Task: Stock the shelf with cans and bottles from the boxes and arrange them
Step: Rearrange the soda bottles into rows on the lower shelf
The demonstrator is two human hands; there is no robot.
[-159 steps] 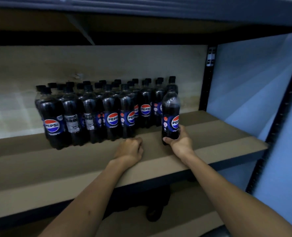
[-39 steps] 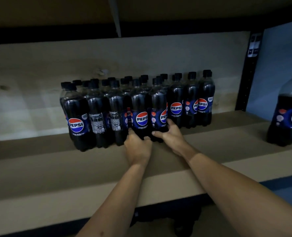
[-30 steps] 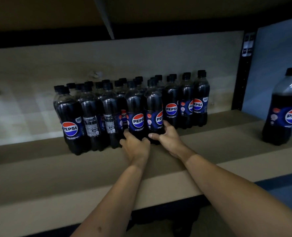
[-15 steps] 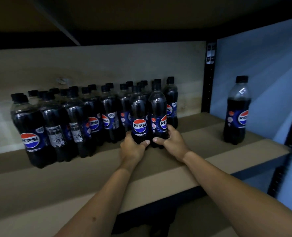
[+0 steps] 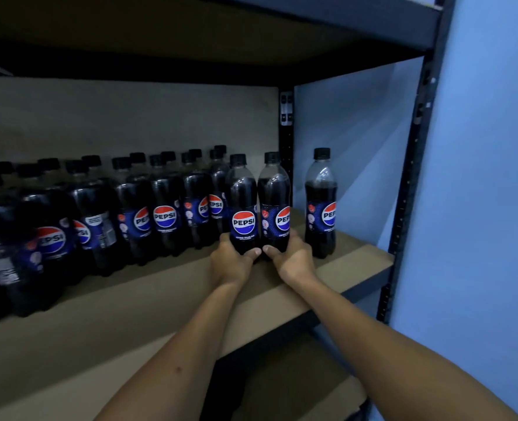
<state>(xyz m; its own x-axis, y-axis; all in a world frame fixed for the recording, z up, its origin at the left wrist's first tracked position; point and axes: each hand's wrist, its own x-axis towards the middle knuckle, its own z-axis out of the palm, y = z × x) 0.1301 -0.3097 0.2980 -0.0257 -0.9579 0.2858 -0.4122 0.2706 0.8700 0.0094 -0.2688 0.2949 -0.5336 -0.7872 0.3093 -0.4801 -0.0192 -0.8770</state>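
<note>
Head view: left hand (image 5: 232, 262) and right hand (image 5: 294, 259) each grip a dark plastic Pepsi bottle (image 5: 243, 205), arranging step; next, probably set both beside lone bottle (image 5: 321, 205).

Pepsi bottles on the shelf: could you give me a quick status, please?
Left hand grips one bottle's base; right hand grips its neighbour. Both upright on shelf, beside the main block. Lone bottle stands apart on the right.
</note>
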